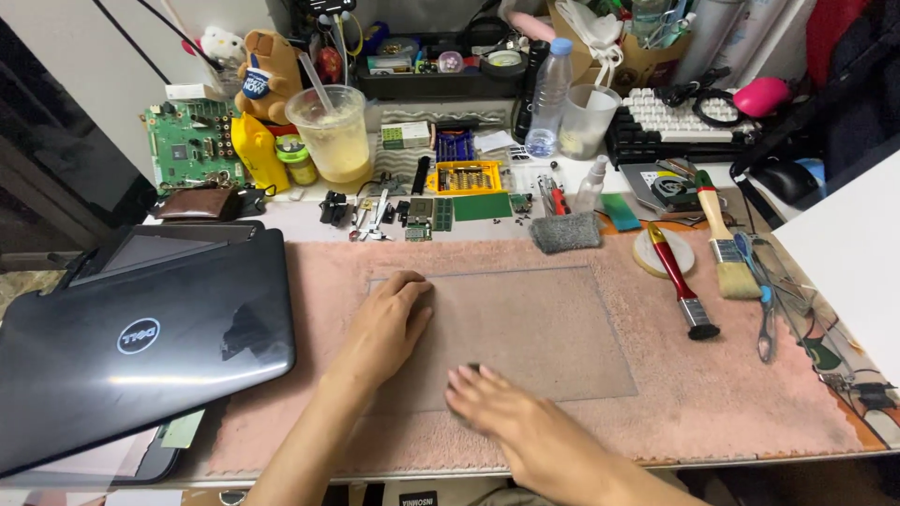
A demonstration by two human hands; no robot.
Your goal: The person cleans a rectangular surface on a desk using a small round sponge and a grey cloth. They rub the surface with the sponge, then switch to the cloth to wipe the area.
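Observation:
My left hand (pixel 389 323) lies flat, palm down, on the left part of a clear plastic sheet (pixel 544 323) spread on a pink towel mat (pixel 712 394). My right hand (pixel 502 412) rests on the sheet's near edge with its fingers pointing left, and a small dark thing shows under the fingertips; what it is I cannot tell. A closed black laptop (pixel 141 347) lies to the left of my left hand, overlapping the mat's edge.
Two brushes (pixel 682 281) (pixel 727 239) and a thin tool lie on the mat's right side. Behind the mat are a grey pad (pixel 565 231), circuit boards (pixel 192 141), a yellow bit case (pixel 466 176), a plastic cup (pixel 330 134), a water bottle (pixel 549 98) and a keyboard (pixel 675 117).

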